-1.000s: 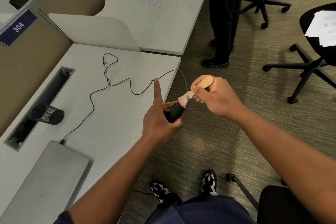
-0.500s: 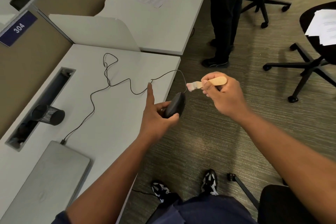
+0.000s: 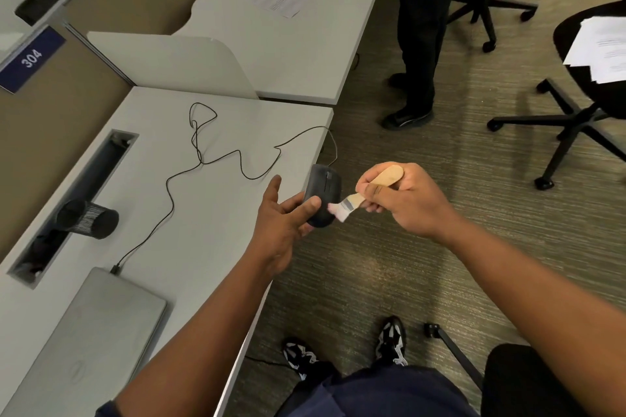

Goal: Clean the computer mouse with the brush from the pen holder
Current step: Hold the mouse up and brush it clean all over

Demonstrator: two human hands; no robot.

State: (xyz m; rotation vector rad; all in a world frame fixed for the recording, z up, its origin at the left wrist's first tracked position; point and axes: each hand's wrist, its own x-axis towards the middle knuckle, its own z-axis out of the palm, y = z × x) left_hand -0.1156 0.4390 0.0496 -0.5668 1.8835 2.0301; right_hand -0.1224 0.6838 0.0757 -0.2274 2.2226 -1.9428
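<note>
1. The computer mouse point(image 3: 321, 195) is held in the air just off the desk's point(image 3: 216, 213) right edge, over the carpet, top face up with the wheel showing. Held there, I judge, any dust brushed loose falls to the floor and not onto the desk.
2. The left hand point(image 3: 281, 223) grips the mouse by its sides: the thumb presses the right flank near the tail, other fingers sit under or behind the body, and the index finger sticks out straight, clear of the mouse. That leaves most of the top face bare for brushing.
3. The right hand point(image 3: 403, 198) pinches the brush point(image 3: 359, 198) by its wooden handle, thumb and curled fingers closed round it, the handle's rounded end showing above the knuckles. The bristles touch the mouse's right side near its tail, just beside the left thumb.
4. The cable point(image 3: 203, 159) runs from the mouse's nose back over the desk edge in loose loops to a plug at the closed laptop point(image 3: 95, 335). The slack suggests the mouse can be turned freely without tugging.
5. The pen holder point(image 3: 89, 218) lies on its side, well left of the mouse, beside the desk's cable slot point(image 3: 88, 179).
6. Open room: right of and below the mouse is only carpet. A standing person's legs point(image 3: 420, 44) and an office chair point(image 3: 576, 105) are beyond the mouse, well apart from it. The nearest hard edge is the desk rim, just left of the mouse.
</note>
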